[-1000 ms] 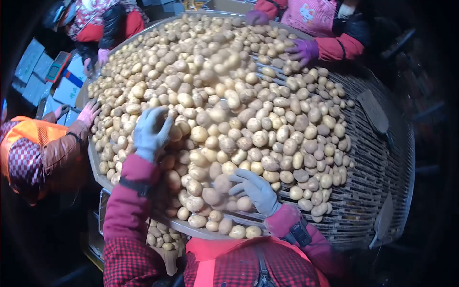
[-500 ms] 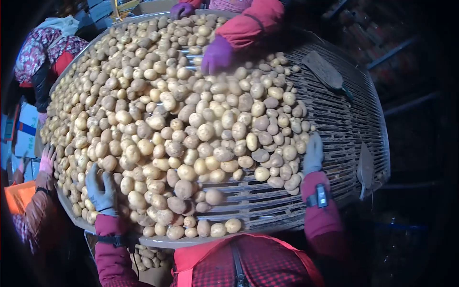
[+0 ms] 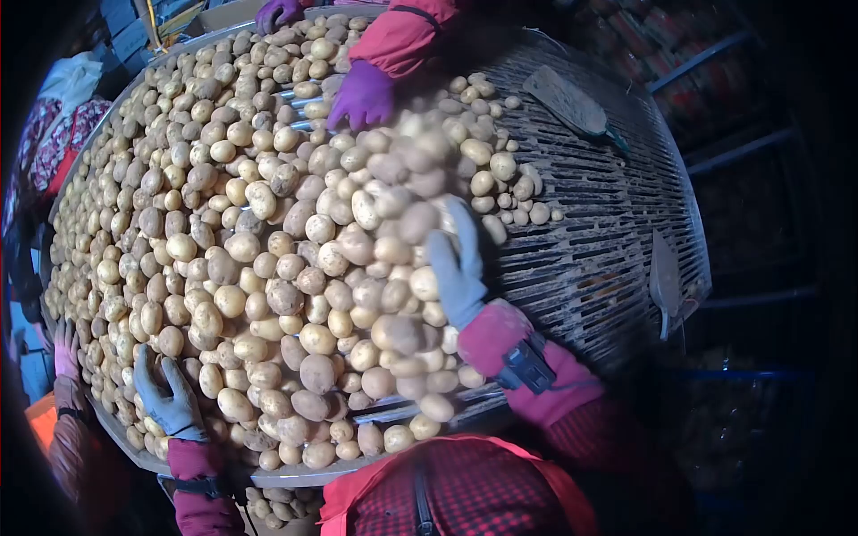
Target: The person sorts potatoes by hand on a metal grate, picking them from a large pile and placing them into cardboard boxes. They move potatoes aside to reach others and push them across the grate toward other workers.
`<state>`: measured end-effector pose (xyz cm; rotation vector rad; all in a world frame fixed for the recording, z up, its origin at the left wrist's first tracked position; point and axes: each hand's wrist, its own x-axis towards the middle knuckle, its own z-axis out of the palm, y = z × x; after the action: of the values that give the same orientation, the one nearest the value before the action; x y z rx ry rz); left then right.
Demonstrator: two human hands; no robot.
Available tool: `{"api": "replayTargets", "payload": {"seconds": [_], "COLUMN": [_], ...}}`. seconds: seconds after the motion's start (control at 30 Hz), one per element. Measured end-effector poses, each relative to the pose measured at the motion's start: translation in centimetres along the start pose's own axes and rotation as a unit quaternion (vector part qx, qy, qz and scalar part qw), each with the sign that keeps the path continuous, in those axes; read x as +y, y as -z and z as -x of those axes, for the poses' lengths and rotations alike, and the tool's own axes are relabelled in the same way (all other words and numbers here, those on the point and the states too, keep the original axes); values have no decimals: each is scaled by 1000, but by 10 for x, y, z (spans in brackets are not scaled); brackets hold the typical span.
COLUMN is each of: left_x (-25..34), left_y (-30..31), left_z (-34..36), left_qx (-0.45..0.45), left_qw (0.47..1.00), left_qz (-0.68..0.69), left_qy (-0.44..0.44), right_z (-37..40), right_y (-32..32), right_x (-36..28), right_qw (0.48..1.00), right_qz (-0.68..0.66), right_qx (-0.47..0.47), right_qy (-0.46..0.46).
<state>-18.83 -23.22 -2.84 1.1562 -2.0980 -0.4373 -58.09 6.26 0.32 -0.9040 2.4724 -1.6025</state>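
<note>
Potatoes (image 3: 241, 268) lie thickly over a large slatted table (image 3: 581, 259). My left hand (image 3: 170, 397), in a grey glove, rests at the near left edge of the heap, thumb and fingers apart, touching potatoes with none gripped. My right hand (image 3: 458, 268), gloved alike, presses its spread fingers against the right side of the heap. Potatoes beside it are smeared by motion. Across the table a co-worker's purple-gloved hand (image 3: 365, 95) is among potatoes at the far side.
A scoop (image 3: 567, 98) lies on the slats at the far right, and another scoop (image 3: 664, 275) near the right rim. A co-worker's hand (image 3: 67, 348) is at the left rim. More potatoes (image 3: 277, 506) sit in a container below the near edge.
My right hand has swept left and away from me, pushing potatoes leftward and baring slats on the right. My left hand stays among the potatoes. The camera view has shifted somewhat.
</note>
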Motion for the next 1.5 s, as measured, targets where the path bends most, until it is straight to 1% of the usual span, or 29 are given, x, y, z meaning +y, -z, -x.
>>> {"api": "replayTargets", "payload": {"seconds": [0.07,0.13,0.17,0.23,0.3,0.33,0.37,0.43,0.5,0.53,0.57,0.63,0.67,0.7,0.73,0.77,0.83,0.87,0.9,1.0,1.03,1.1,1.17,1.2,1.23,1.3,1.33,1.43,1.5], "left_x": [1,2,3,5,2,0,-2,-5,1,6,3,0,0,0,0,2,8,6,2,2,4,5,6,0,6,-4,-6,-2,-1], "left_y": [-1,-1,-1,-2,-4,-4,-4,-4,0,3,1,0,0,-1,-1,0,3,2,0,0,2,3,0,0,2,-2,-2,1,-2], "left_z": [-1,-1,-1,-1,1,1,1,1,-1,-2,-1,0,-1,-1,0,0,-2,-1,-1,-5,-3,-3,-1,-2,-2,-2,-1,-3,-3], "left_qx": [-3,-4,-3,-1,21,22,21,27,5,1,8,16,16,17,16,14,8,9,8,7,4,13,19,13,7,7,7,-1,6], "left_qw": [1000,1000,1000,1000,1000,1000,1000,999,999,998,999,999,999,999,999,999,998,999,999,998,998,999,1000,999,998,999,999,999,999], "left_qz": [12,-6,2,12,16,0,-17,-27,-47,-64,-48,-51,-46,-40,-34,-42,-59,-54,-47,-59,-69,-47,-14,-36,-56,-26,-25,-33,-32], "left_qy": [11,5,11,21,7,0,-8,-12,-3,-6,-8,-7,-4,0,4,1,-8,-3,1,-10,-14,-7,12,-7,7,23,26,18,21], "right_z": [-13,-31,-38,-43,-52,-56,-56,-58,-39,-32,-19,-11,-15,-29,-58,-78,-126,-151,-169,-183,-182,-176,-146,-120,-100,-76,-67,-53,-29], "right_y": [-18,-31,-28,-59,-71,-115,-133,-161,-169,-177,-181,-175,-165,-147,-123,-111,-70,-57,-47,-51,-53,-50,-64,-63,-61,-54,-47,-24,-14], "right_x": [-14,-38,-63,-70,-103,-76,-81,-104,-132,-136,-137,-123,-112,-105,-100,-86,-68,-49,-32,-13,-10,-38,-18,-15,-13,-15,-23,-22,-10], "right_qw": [996,989,981,990,981,972,972,976,950,937,926,907,902,912,903,938,976,974,953,919,909,879,911,920,925,950,949,973,977], "right_qz": [38,84,164,56,108,57,66,14,33,9,13,-74,-122,-109,-130,-132,1,123,243,322,320,313,307,314,320,240,265,154,116], "right_qx": [0,7,-25,-10,-86,-28,-40,-112,-203,-240,-257,-331,-325,-253,-234,-193,-89,-131,-169,-206,-260,-358,-269,-213,-155,-129,-118,-133,-102], "right_qy": [80,120,103,126,137,228,222,186,236,254,276,250,256,305,336,255,199,137,71,97,67,10,64,98,131,150,124,107,146]}}
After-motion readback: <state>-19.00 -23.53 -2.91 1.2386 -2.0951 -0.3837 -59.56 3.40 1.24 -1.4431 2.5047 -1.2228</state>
